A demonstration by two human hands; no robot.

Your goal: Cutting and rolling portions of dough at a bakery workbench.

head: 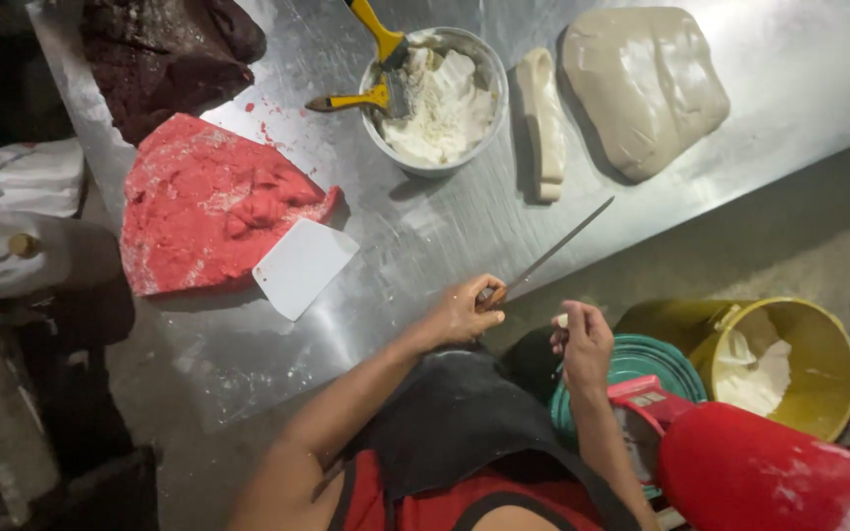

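Left hand (459,313) grips knife (553,252) at table edge (425,324).

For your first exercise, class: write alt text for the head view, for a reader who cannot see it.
Seen from above, a person's left hand grips a long knife at the edge of a steel table, while the right hand pinches a small pale bit. On the table lie red dough, dark dough, pale dough, a white scraper and a bowl holding brushes.
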